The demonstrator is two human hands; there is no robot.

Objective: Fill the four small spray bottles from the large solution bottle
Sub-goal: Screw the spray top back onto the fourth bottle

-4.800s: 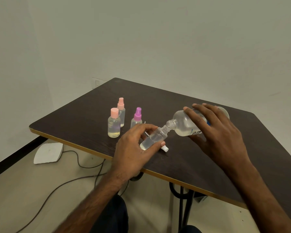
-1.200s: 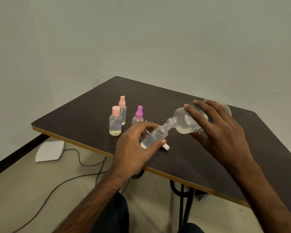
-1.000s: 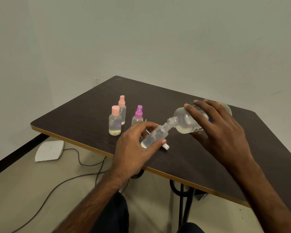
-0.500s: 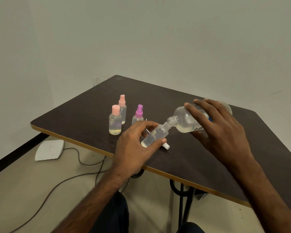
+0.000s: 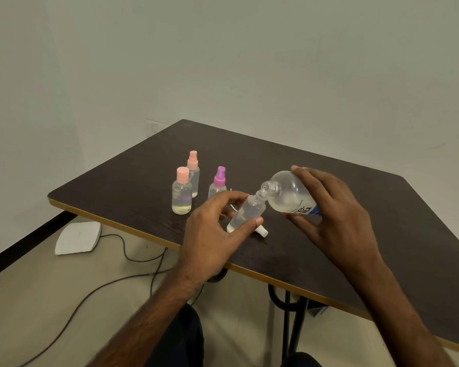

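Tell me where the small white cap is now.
In the head view, the white cap lies on the table near its front edge, right of the left hand and below the open small bottle.

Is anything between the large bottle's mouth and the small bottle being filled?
Nothing visible. The large solution bottle, in the right hand, has its mouth at the open neck of the small bottle in the left hand.

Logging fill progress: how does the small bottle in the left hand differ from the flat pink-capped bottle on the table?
The held bottle is uncapped; the pink-capped bottle is closed. The held bottle leans tilted, gripped by the left hand; the pink-capped bottle stands upright on the table, untouched. Both are clear with pale liquid.
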